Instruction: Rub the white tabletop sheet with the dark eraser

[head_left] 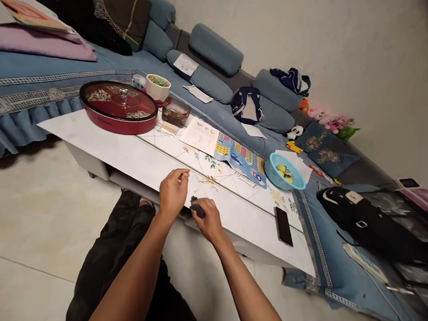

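My left hand (173,191) is over the near edge of the white table (136,152), with thumb and fingers drawn together. Whatever may be between its fingertips is too small to make out. Just to its right, my right hand (209,218) is closed around a small dark grey object (197,210) at the table's edge. Its kind is unclear, and my fingers partly cover it. The two hands are apart from each other.
On the table are a red lidded snack tray (119,125), a brown translucent container (176,112), a booklet (200,136), a blue printed sheet (240,161), a light-blue basin (287,182) with yellow-green items, and a phone (284,226). Blue-covered sofas (115,61) border it.
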`<state>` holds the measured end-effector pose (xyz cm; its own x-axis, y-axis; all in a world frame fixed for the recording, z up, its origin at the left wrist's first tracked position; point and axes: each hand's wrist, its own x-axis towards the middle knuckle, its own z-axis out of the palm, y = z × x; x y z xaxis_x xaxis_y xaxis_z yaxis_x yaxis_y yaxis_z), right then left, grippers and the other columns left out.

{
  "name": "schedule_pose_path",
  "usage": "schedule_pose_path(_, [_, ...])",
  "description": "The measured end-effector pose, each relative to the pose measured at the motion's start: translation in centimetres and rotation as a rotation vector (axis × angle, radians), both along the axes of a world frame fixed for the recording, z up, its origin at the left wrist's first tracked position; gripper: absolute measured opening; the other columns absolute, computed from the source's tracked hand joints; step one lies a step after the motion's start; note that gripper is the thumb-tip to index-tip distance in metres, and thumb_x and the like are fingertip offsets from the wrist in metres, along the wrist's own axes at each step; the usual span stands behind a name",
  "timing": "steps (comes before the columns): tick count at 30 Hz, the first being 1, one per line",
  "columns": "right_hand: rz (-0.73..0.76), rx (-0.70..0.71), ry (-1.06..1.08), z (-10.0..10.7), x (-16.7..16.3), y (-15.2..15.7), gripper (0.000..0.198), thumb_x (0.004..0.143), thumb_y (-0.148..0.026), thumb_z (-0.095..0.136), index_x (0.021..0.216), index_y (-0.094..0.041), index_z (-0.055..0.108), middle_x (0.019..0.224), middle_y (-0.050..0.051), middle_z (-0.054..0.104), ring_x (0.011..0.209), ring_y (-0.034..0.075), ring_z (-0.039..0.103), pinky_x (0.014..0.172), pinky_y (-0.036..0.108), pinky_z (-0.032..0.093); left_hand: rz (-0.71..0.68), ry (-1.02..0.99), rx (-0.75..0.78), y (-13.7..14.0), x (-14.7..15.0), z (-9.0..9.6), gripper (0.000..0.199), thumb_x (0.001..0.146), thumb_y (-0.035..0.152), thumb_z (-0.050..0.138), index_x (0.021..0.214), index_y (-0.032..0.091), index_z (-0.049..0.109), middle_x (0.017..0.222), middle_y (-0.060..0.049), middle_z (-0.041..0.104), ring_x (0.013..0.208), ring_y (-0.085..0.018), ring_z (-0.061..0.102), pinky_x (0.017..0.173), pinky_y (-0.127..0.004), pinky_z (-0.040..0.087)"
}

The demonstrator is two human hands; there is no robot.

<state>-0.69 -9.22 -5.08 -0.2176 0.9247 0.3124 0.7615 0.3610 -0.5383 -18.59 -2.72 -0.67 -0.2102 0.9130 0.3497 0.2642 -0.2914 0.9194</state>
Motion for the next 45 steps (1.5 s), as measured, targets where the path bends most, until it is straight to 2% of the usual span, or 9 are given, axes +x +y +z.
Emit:
schedule_pose_path(5, [-0.104,0.031,-0.034,0.9,-0.9,5.2,0.019,0.091,-0.018,0.061,0.105,-0.025,0.073,0.109,0.007,0.074,0.105,0.027,0.064,0.099,0.042,0.05,0.001,-0.004,-0.08,-0.6,0.3,-1.8,0.026,0.101,0.027,0.053,0.11,0.02,0.076,0.108,-0.007,0.081,0.098,-0.022,0.076,0.087,-0.034,0.057])
schedule_pose_path(11, [0.01,0.063,0.002,-0.1,0.8,0.2,0.028,0.095,-0.021,0.061,0.12,-0.028,0.071,0.121,0.008,0.074,0.116,0.028,0.064,0.103,0.044,0.051,0.016,0.048,-0.071,-1.2,0.2,-2.5,0.028,0.102,0.028,0.05,0.111,0.021,0.076,0.11,-0.008,0.081,0.093,-0.023,0.076,0.087,-0.035,0.057])
schedule_pose_path(18, [-0.026,0.084,-0.048,0.5,0.9,4.2,0.027,0.089,-0.017,0.062,0.112,-0.025,0.074,0.116,0.01,0.075,0.116,0.03,0.065,0.104,0.047,0.052,-0.013,0.18,-0.076,-1.5,-0.3,-3.8,0.029,0.101,0.029,0.052,0.11,0.02,0.077,0.11,-0.009,0.081,0.094,-0.026,0.074,0.092,-0.039,0.056])
schedule_pose_path(23, [0.078,0.188,-0.036,-0.2,2.4,1.8,0.03,0.093,-0.022,0.062,0.122,-0.024,0.073,0.133,0.013,0.072,0.131,0.031,0.06,0.112,0.051,0.047,-0.031,0.223,-0.067,-1.7,0.7,-3.6,0.028,0.102,0.025,0.05,0.11,0.02,0.076,0.112,-0.009,0.08,0.096,-0.025,0.074,0.091,-0.038,0.056])
schedule_pose_path(29, [-0.421,0.116,0.445,1.2,6.4,1.3,0.032,0.1,-0.046,0.059,0.115,-0.022,0.073,0.114,0.008,0.077,0.108,0.026,0.07,0.099,0.041,0.054,-0.099,0.227,-0.078,-1.8,2.9,-3.4,0.028,0.102,0.022,0.05,0.113,0.022,0.076,0.114,-0.008,0.079,0.096,-0.025,0.074,0.089,-0.037,0.055])
schedule_pose_path(32, [-0.576,0.045,0.485,1.9,9.1,2.4,0.042,0.097,-0.056,0.056,0.105,-0.019,0.074,0.1,0.007,0.077,0.092,0.026,0.07,0.084,0.038,0.056,-0.116,0.228,-0.085,-1.6,3.9,-3.4,0.027,0.102,0.022,0.05,0.113,0.022,0.076,0.112,-0.008,0.079,0.095,-0.026,0.074,0.089,-0.037,0.055])
schedule_pose_path(35, [-0.612,0.038,0.436,1.9,11.5,2.8,0.048,0.097,-0.06,0.052,0.104,-0.018,0.074,0.094,0.007,0.076,0.086,0.025,0.068,0.078,0.037,0.055,-0.122,0.221,-0.103,-1.6,4.3,-3.3,0.027,0.103,0.022,0.05,0.112,0.022,0.076,0.112,-0.007,0.079,0.094,-0.025,0.074,0.088,-0.037,0.055])
schedule_pose_path(38, [-0.63,0.035,0.347,1.4,12.6,2.6,0.045,0.093,-0.058,0.056,0.106,-0.019,0.074,0.1,0.009,0.076,0.093,0.028,0.067,0.088,0.041,0.054,-0.129,0.21,-0.094,-1.6,4.2,-3.2,0.027,0.103,0.022,0.05,0.113,0.023,0.076,0.113,-0.007,0.079,0.093,-0.025,0.074,0.087,-0.036,0.055])
schedule_pose_path(45, [-0.518,0.031,0.149,-0.7,8.8,3.8,0.026,0.081,-0.035,0.066,0.099,-0.02,0.077,0.111,0.016,0.073,0.11,0.034,0.062,0.105,0.049,0.047,-0.113,0.208,-0.081,-1.7,3.5,-3.2,0.027,0.102,0.022,0.051,0.112,0.022,0.076,0.111,-0.006,0.079,0.094,-0.025,0.074,0.087,-0.037,0.054])
